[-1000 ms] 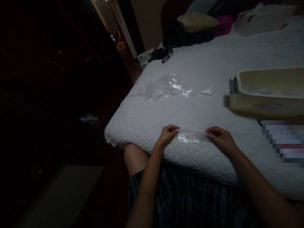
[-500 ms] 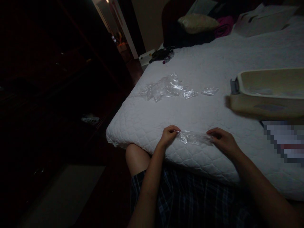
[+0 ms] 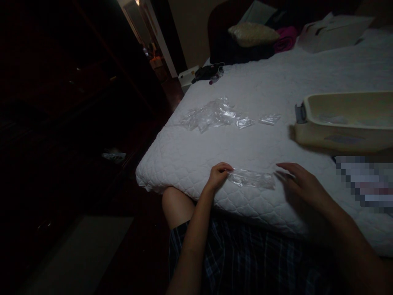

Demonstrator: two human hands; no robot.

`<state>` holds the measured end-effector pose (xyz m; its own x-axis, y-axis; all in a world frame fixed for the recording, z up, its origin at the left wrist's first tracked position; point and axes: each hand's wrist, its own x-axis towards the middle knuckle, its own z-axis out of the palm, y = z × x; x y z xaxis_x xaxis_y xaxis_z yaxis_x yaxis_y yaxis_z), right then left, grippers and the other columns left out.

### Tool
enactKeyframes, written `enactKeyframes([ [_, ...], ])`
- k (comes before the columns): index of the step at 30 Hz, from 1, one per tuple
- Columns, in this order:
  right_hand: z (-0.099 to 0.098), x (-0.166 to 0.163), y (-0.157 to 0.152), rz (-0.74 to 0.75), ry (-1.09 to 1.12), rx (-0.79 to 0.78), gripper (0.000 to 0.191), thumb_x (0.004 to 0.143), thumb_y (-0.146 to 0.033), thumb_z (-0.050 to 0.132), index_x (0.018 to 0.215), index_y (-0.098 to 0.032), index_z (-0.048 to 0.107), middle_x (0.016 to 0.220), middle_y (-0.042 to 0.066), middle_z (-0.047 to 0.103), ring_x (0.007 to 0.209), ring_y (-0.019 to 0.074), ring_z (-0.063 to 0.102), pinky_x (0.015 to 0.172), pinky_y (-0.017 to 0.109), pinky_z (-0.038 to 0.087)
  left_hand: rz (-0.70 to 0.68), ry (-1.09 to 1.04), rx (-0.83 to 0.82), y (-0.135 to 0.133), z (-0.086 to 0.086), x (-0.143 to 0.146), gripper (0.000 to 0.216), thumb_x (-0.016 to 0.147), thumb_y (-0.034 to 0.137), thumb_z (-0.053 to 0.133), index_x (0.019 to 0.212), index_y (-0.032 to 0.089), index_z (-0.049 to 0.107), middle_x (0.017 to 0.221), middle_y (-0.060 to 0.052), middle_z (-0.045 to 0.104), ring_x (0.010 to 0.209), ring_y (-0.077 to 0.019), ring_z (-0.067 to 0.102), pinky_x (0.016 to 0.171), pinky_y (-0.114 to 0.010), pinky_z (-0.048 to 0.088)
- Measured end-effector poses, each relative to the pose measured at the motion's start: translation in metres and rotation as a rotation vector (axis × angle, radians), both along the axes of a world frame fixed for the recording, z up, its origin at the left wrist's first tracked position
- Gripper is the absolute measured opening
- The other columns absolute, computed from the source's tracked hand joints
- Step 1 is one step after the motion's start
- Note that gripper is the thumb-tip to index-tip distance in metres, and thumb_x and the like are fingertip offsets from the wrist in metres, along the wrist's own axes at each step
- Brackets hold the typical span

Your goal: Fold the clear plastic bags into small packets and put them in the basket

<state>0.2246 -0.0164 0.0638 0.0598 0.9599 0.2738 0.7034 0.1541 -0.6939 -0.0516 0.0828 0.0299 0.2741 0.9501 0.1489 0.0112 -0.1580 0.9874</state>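
A clear plastic bag, flattened into a long strip, lies along the near edge of the white quilted bed. My left hand pinches its left end between thumb and fingers. Just off the bag's right end, my right hand has its fingers apart and holds nothing. Farther up the bed is a loose pile of clear plastic bags. A folded clear bag lies by itself to the right of that pile.
A cream plastic tub with a grey handle stands at the right. At the far end are a pale cushion, a rolled magenta cloth and a white box. Dark furniture is at the left.
My right hand has let go of the bag's right end and moved slightly right, its fingers spreading. My left hand keeps its pinch. The view has shifted a little.
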Motion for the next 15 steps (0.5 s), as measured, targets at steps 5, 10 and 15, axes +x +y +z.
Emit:
enactKeyframes([
  [5, 0.014, -0.056, 0.003, 0.007, -0.207, 0.13, 0.05, 0.094, -0.041, 0.035, 0.136, -0.017, 0.051, 0.132, 0.015, 0.057, 0.124, 0.0295, 0.052, 0.105, 0.049, 0.041, -0.027, -0.015, 0.012, 0.0, -0.002, -0.001, 0.019, 0.062, 0.008, 0.059, 0.067, 0.019, 0.074, 0.078, -0.003, 0.068, 0.08, -0.0151, 0.061, 0.078, -0.029, 0.048],
  [10, -0.013, -0.1, -0.002, 0.056, -0.484, 0.147, 0.065, 0.095, -0.047, 0.031, 0.149, -0.01, 0.032, 0.146, 0.021, 0.043, 0.136, 0.0338, 0.039, 0.11, 0.055, 0.031, -0.041, -0.025, 0.04, -0.001, -0.004, -0.002, 0.02, 0.064, 0.008, 0.059, 0.069, 0.019, 0.075, 0.079, -0.003, 0.068, 0.079, -0.015, 0.061, 0.078, -0.03, 0.048],
  [15, -0.043, -0.106, -0.011, 0.099, -0.626, 0.151, 0.069, 0.093, -0.052, 0.033, 0.151, -0.015, 0.027, 0.151, 0.018, 0.037, 0.139, 0.033, 0.033, 0.112, 0.055, 0.025, -0.04, 0.009, 0.041, -0.001, -0.005, -0.001, 0.024, 0.063, 0.006, 0.056, 0.07, 0.019, 0.075, 0.08, -0.003, 0.069, 0.081, -0.0154, 0.062, 0.078, -0.029, 0.048],
])
